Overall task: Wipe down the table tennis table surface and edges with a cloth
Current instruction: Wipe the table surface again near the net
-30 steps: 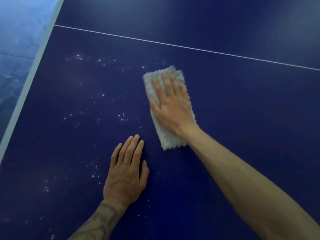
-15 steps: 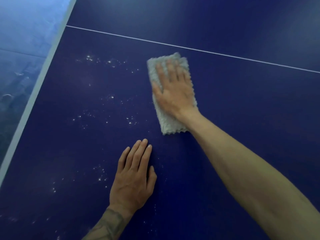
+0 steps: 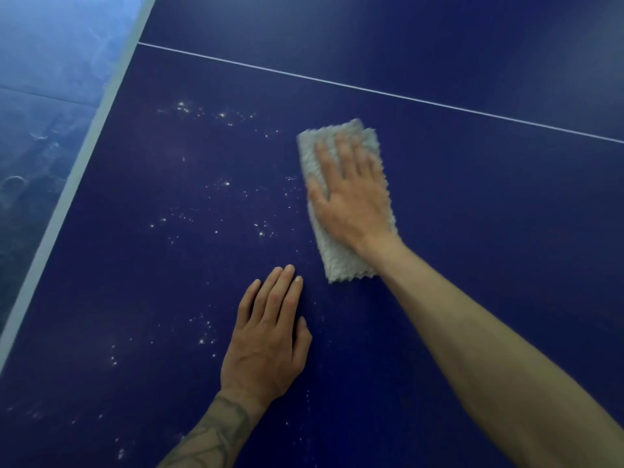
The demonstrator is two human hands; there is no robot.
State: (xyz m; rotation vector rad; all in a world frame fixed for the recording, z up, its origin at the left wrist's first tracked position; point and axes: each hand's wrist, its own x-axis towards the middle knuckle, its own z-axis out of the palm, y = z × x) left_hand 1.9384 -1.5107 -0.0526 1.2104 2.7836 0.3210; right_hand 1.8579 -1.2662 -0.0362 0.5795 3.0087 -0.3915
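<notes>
1. Two hands are on the table tennis table (image 3: 472,231). The right hand (image 3: 351,201) lies flat on a folded grey cloth (image 3: 341,261), fingers straight and spread, pressing rather than clutching. The cloth sits flat on the blue surface under the palm, and its near end sticks out past the wrist.
2. The left hand (image 3: 266,342) rests flat on the bare surface, near and to the left of the pressing hand. Its fingers are straight and together and it holds nothing. Judged to be a brace.
3. White specks (image 3: 263,231) lie scattered left of the cloth, from just beside the thumb out toward the pale edge band (image 3: 67,204). More sit beside the bracing hand.
4. Judgement on technique: keep the pressure even from palm to fingertips so the whole cloth stays in contact. Work in overlapping lanes leftward from the grip, carrying the debris toward the edge band rather than scattering it. Shift the brace before the lane reaches it.
5. Right of the grip, and beyond it up to the white line (image 3: 371,91), no specks show. Whether that area has been wiped or was simply clean cannot be told.
6. Hard to make out: the fingertips and the far end of the cloth are motion-blurred. The cloth's middle is under the hand and its underside is unseen, so soiling and dampness are unknown.
7. Cut off: only the left edge band shows. The near edge, the far end and any net are out of frame. The floor (image 3: 40,130) past the band is hazy.
</notes>
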